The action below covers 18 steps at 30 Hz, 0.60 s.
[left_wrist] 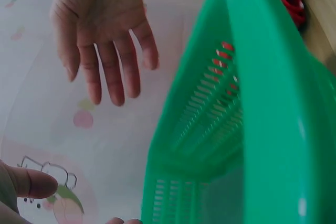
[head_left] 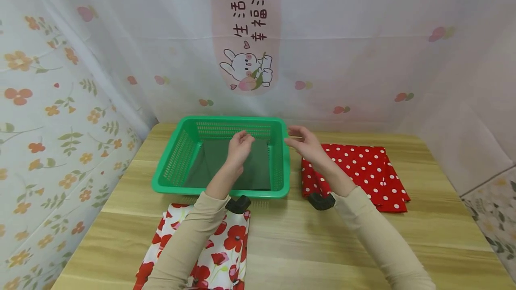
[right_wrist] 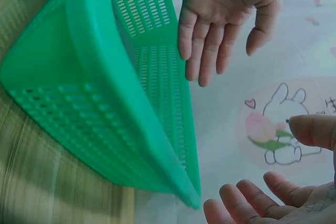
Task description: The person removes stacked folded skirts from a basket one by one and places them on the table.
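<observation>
A green plastic basket (head_left: pixel 160 178) with slotted walls stands on the wooden table, its dark floor showing. Over its inside hovers my left hand (head_left: pixel 239 149), fingers loosely bent and holding nothing. My right hand (head_left: pixel 308 144) is held just beyond the basket's right rim, thumb and fingers apart, with nothing between them. In the right wrist view the right hand (right_wrist: pixel 278 198) shows spread, relaxed fingers. A folded red cloth with white dots (head_left: pixel 367 171) lies right of the basket, partly behind my right forearm. A folded white cloth with red poppies (head_left: pixel 225 254) lies in front, partly covered by my left sleeve.
The wooden table (head_left: pixel 306 254) meets a white curtain (head_left: pixel 354 57) with fruit prints and a rabbit picture at the back. A flowered curtain (head_left: pixel 60 147) hangs along the left side. A dark wrist device (head_left: pixel 321 201) sits on the right wrist.
</observation>
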Each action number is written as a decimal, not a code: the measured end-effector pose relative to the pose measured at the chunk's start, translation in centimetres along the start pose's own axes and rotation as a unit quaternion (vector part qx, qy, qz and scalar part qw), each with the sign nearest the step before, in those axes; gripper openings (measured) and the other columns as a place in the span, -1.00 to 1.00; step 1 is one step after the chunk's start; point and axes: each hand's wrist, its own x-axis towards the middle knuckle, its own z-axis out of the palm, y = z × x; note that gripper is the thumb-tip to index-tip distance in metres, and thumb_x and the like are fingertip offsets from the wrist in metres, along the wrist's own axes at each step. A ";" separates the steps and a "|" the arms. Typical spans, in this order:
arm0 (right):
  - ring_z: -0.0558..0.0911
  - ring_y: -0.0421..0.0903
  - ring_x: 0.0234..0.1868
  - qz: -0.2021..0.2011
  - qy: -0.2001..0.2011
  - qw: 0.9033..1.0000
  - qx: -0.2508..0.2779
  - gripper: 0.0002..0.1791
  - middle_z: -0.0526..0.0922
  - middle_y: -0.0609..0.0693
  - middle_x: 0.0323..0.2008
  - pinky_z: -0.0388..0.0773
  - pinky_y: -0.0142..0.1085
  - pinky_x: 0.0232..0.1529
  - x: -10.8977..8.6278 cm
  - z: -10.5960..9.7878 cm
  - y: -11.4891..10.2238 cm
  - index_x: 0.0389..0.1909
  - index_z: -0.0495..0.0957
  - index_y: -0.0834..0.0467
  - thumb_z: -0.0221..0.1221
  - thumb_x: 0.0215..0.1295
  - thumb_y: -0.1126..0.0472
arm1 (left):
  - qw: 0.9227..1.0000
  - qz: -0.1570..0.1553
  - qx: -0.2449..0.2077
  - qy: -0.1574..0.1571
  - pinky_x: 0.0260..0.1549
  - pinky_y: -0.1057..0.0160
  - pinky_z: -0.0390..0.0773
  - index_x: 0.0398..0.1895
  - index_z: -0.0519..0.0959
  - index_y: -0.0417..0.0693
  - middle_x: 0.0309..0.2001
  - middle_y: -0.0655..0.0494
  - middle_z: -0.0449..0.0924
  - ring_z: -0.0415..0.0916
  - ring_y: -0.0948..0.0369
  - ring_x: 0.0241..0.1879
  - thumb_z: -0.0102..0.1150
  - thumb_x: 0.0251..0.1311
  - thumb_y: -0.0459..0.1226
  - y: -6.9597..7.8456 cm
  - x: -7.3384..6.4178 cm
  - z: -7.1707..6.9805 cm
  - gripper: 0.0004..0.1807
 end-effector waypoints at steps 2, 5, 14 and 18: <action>0.34 0.22 0.23 0.002 -0.004 1.000 0.003 -0.40 0.28 0.31 0.24 0.33 0.08 0.17 0.2 0.5 -0.3 0.32 0.16 0.33 0.07 0.33 0.21 | 1.000 -0.001 0.007 0.007 0.29 0.05 0.13 0.39 0.07 -0.21 0.33 -0.10 0.18 0.07 0.03 0.35 -0.10 0.33 -0.28 -0.1 0.1 -0.7 -0.41; 0.34 0.20 0.23 0.011 -0.008 1.000 0.005 -0.39 0.28 0.30 0.25 0.33 0.05 0.17 0.7 1.2 -0.6 0.33 0.15 0.31 0.08 0.33 0.20 | 1.000 -0.007 0.012 0.014 0.29 0.04 0.12 0.40 0.06 -0.21 0.33 -0.11 0.16 0.06 0.03 0.35 -0.11 0.33 -0.28 -0.3 0.2 -1.7 -0.41; 0.31 0.11 0.24 0.050 -0.025 0.998 0.016 -0.39 0.28 0.20 0.26 0.35 0.01 0.17 2.4 3.1 -1.8 0.35 0.16 0.23 0.08 0.33 0.16 | 0.998 -0.019 0.044 0.045 0.29 0.02 0.12 0.41 0.02 -0.25 0.36 -0.16 0.11 0.06 -0.02 0.35 -0.10 0.31 -0.28 0.2 1.3 -4.4 -0.37; 0.31 0.12 0.25 0.068 -0.032 0.997 0.024 -0.38 0.24 0.22 0.28 0.32 0.02 0.19 3.1 4.0 -2.2 0.36 0.14 0.23 0.07 0.34 0.17 | 0.995 -0.038 0.081 0.051 0.29 0.01 0.11 0.42 -0.02 -0.26 0.38 -0.19 0.05 0.03 -0.04 0.36 -0.11 0.32 -0.26 0.4 2.2 -5.8 -0.34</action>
